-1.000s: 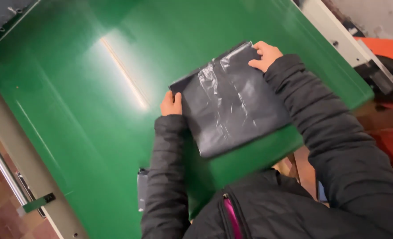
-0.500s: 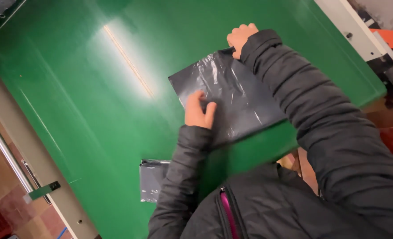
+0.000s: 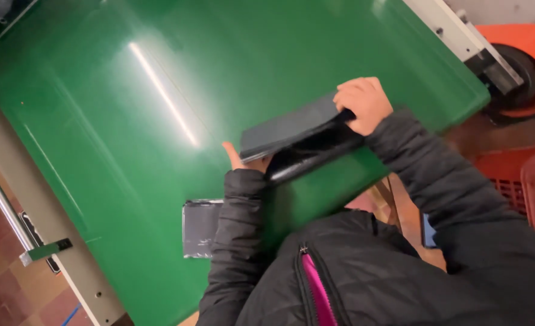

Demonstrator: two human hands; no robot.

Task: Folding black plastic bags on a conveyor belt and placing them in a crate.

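The flat dark-grey plastic-wrapped packet (image 3: 294, 128) is tipped up off the glossy green table (image 3: 129, 121), its long axis running from lower left to upper right between the hands. The right hand (image 3: 364, 104) clamps its far upper end; the left hand (image 3: 238, 158) props the near lower corner from beneath, fingers mostly hidden.

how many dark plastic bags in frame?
2. One bag is lifted off the green surface between left hand and right hand; one small bag beside the left sleeve. More may be hidden.

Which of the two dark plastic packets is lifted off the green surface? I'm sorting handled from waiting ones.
The larger packet, tilted up between both hands; the smaller packet lies flat near the left elbow.
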